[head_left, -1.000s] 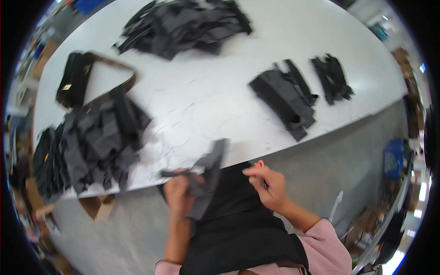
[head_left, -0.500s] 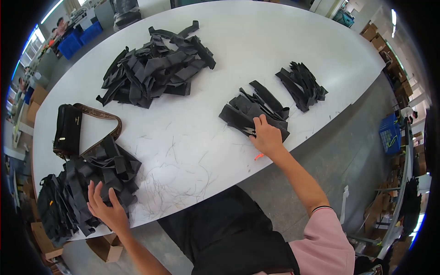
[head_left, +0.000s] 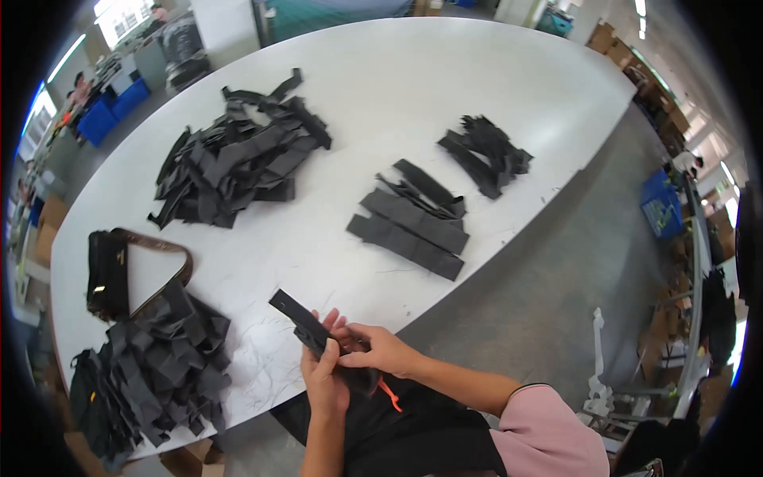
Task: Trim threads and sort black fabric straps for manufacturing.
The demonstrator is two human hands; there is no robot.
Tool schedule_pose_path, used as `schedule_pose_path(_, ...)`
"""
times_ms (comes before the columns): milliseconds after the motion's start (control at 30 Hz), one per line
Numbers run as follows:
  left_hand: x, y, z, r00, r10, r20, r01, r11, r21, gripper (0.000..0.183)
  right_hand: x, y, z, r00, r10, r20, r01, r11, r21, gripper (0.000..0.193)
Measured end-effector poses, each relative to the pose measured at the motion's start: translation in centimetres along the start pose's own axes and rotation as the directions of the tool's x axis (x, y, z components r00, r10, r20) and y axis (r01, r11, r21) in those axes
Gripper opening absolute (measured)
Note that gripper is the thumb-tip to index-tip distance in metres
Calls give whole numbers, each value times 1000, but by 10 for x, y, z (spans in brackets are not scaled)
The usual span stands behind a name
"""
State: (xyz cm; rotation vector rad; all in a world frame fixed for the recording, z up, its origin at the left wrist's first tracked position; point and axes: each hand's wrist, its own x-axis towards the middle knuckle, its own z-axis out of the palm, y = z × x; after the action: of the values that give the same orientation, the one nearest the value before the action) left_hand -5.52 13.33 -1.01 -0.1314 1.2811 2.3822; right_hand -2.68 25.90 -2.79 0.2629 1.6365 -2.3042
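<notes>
Above the near table edge, my left hand grips a black fabric strip, whose far end sticks out up and to the left. My right hand meets it at the strip's near part, fingers curled. An orange cord dangles below the right hand, the same cord seen earlier with the metal thread snips; their blades are hidden now. To the right lies a small stack of similar strips, laid side by side, with a smaller bundle beyond it.
A large heap of dark strips covers the far left of the white table. Another heap sits at the near left, against a black handbag with a brown strap. Loose threads litter the tabletop. A blue crate stands off to the right.
My right hand has left the strip stack and come toward me, to the left. The left hand has moved right from the near-left heap and now holds a strip. The view has shifted.
</notes>
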Motion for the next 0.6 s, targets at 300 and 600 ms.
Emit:
schedule_pose_path(300,-9,-38,-22,938,275,-213,-225,946,233,56,4,25,12,950,-271,-155,166,859,-484,33)
schedule_pose_path(600,-31,-26,-60,928,368,-61,-230,692,684,43,28,28,26,812,-570,-125,369,668,-646,31)
